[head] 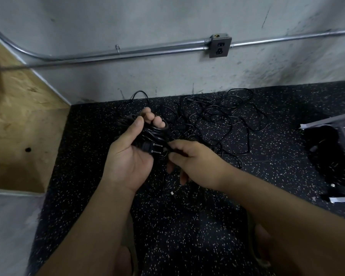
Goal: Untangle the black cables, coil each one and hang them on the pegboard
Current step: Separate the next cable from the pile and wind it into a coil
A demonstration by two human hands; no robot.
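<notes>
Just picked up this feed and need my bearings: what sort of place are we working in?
Probably a workshop or utility room: bare concrete wall with exposed metal conduit and a steel outlet box, speckled black rubber floor, black cables tangled on it.

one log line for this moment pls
left hand grips coiled cable | right hand pinches strand beside plug | tangled cables on floor

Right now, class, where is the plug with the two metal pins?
In the head view, centre frame, the plug rests in the left hand, just below the coiled cable, its pins pointing toward the right hand.
</notes>
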